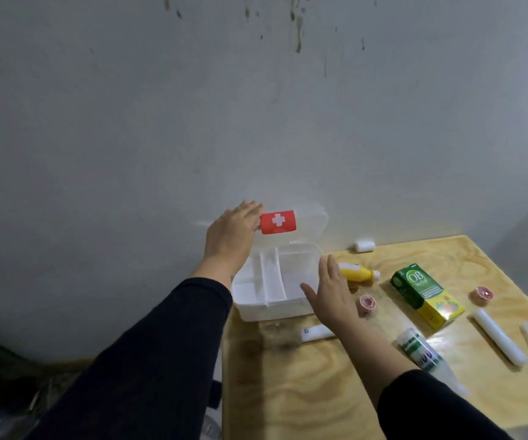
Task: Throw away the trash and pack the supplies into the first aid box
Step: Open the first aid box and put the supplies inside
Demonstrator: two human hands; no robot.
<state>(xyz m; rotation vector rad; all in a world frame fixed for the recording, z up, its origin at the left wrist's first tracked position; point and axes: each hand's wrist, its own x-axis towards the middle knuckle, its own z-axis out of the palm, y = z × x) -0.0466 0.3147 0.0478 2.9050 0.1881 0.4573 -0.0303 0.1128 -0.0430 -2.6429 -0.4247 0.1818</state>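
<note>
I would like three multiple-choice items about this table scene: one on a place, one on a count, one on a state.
1. Where does the yellow bottle lie?
A. inside the first aid box
B. on the table, right of the box
C. on the floor

2. How many small pink tape rolls are on the table?
A. one
B. two
C. four

3. What state is the first aid box in?
A. open, tray empty
B. closed
C. open, full

Answers:
1 B: it lies on its side on the wooden table beside the box.
2 B: one roll near the right hand, another past the green carton.
3 A: the lid stands up by the left hand; the compartments are bare.
</note>
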